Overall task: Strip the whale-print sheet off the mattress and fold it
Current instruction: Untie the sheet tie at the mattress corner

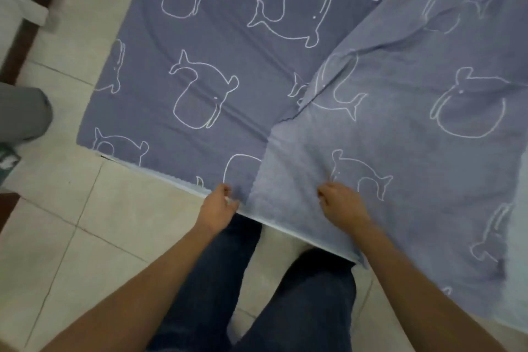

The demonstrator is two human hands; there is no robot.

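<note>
We see the whale-print sheet [200, 46] spread flat on the tiled floor [85, 237], stretching away from us, with the left hand [218, 203] and right hand [341, 203] pinching its near edge.

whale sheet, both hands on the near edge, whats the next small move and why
Probably lift the near edge up and carry it away from the body. Left hand and right hand both pinch the whale-print sheet at that edge, and its paler underside already lies folded over on the right.
</note>
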